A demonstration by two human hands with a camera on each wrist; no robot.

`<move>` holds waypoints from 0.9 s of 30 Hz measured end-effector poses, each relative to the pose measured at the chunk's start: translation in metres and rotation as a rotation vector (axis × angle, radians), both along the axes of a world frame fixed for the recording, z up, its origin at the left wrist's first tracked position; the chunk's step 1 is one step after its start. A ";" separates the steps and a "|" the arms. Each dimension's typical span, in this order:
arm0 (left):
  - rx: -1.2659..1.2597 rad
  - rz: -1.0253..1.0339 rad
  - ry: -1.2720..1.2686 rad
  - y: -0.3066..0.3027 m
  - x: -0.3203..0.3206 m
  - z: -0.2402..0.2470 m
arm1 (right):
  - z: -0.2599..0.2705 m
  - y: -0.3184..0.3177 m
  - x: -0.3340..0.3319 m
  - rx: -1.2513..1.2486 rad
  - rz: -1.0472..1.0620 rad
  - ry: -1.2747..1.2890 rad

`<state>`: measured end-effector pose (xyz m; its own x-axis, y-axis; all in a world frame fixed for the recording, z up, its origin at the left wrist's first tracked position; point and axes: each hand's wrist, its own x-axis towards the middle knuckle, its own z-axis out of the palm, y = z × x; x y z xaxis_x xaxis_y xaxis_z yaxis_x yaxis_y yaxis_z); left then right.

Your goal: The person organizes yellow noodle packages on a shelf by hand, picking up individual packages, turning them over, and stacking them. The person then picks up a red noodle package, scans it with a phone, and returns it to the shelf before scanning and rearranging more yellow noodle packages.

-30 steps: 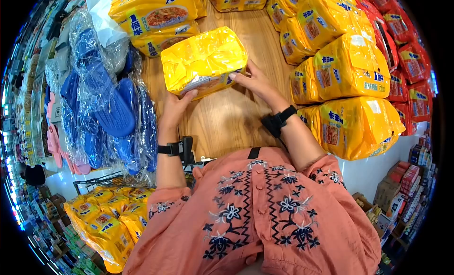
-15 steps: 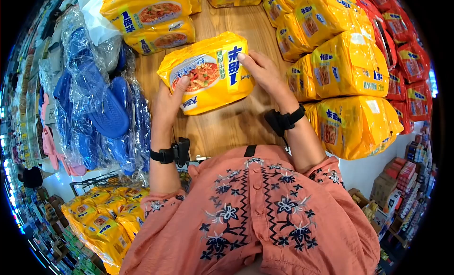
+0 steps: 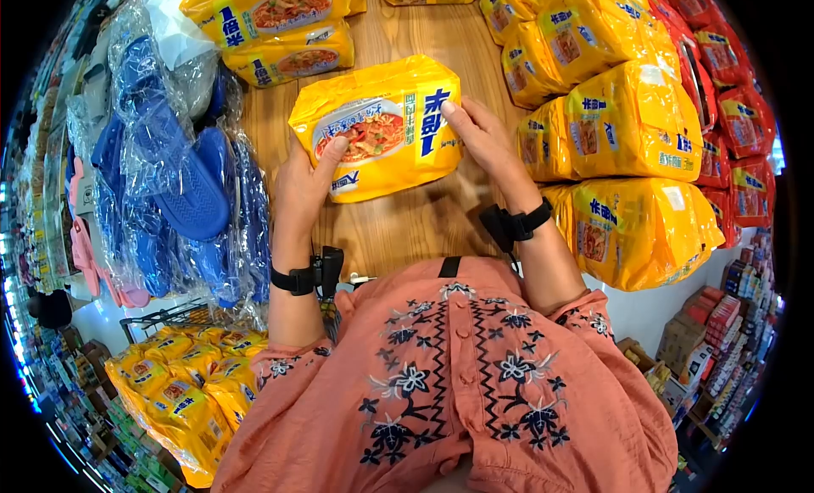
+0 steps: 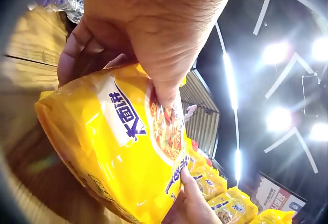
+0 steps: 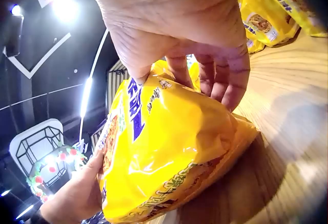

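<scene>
In the head view, the noodle pack [image 3: 377, 128] that showed its plain yellow back a second ago now lies with its printed front up, slightly further right than half a second ago. The front carries a picture of a bowl of noodles and large blue Chinese characters, probably the brand, too warped to read surely. The pack sits tilted just above the wooden table [image 3: 415, 226], between the left hand [image 3: 303, 183] at its near-left corner and the right hand [image 3: 483, 141] at its right end. In the left wrist view, the left hand [image 4: 148, 34] pinches the pack [image 4: 118, 152], thumb on the bowl picture and fingers curled behind. In the right wrist view, the right hand [image 5: 189, 34] clasps the pack's [image 5: 169, 152] end, thumb on the blue lettering and fingers wrapped round the side.
</scene>
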<state>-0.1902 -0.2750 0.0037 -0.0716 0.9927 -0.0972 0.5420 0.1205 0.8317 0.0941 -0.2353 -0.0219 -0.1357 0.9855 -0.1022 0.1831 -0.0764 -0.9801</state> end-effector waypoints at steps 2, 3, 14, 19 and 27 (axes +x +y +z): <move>0.021 0.008 -0.002 0.001 -0.001 -0.004 | 0.001 0.002 -0.001 -0.001 -0.006 -0.016; 0.034 0.014 0.001 0.003 -0.003 -0.009 | 0.004 0.002 -0.002 -0.007 -0.008 -0.024; -0.014 0.064 -0.031 0.015 0.001 0.017 | 0.012 0.012 -0.007 -0.083 -0.039 0.181; -0.053 0.010 -0.011 0.020 -0.007 -0.001 | 0.015 0.013 -0.001 -0.191 -0.011 0.069; -0.107 0.014 0.104 0.030 -0.011 -0.016 | 0.012 0.015 -0.005 -0.212 -0.037 0.085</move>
